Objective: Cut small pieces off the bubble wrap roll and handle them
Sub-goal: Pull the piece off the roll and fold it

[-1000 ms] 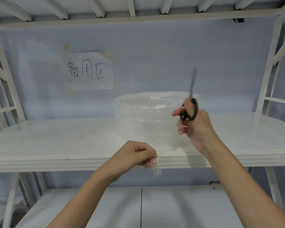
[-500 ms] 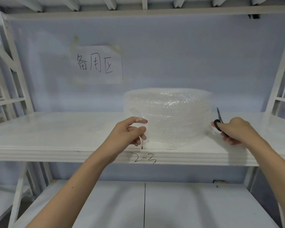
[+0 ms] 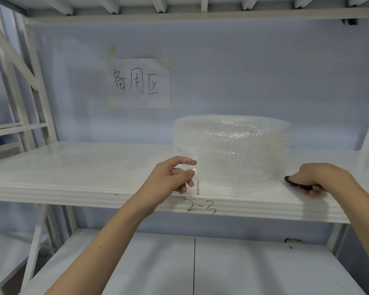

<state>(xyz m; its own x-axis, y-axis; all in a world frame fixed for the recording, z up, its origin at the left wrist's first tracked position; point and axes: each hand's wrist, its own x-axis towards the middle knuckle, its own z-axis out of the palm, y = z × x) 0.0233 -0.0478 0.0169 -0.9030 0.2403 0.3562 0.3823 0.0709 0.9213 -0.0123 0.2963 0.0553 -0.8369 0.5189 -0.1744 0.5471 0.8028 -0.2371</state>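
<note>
A wide roll of clear bubble wrap (image 3: pixel 232 152) stands on the white shelf (image 3: pixel 73 173), right of centre. My left hand (image 3: pixel 173 177) pinches the loose front edge of the wrap at the roll's lower left, thumb and fingers closed on the film. My right hand (image 3: pixel 320 177) rests on the shelf just right of the roll, fingers curled over black-handled scissors (image 3: pixel 294 183) that lie flat on the surface; the blades are hidden under the hand.
A paper sign (image 3: pixel 139 84) with handwriting is taped to the blue back wall. The shelf's front edge carries a handwritten mark (image 3: pixel 200 206). A lower shelf (image 3: pixel 192 262) lies below. White frame posts (image 3: pixel 30 81) stand at the left and at the right.
My right hand has swung from in front of the roll to its right side and lowered the scissors flat onto the shelf. My left hand rose from below the shelf edge and took the wrap's edge.
</note>
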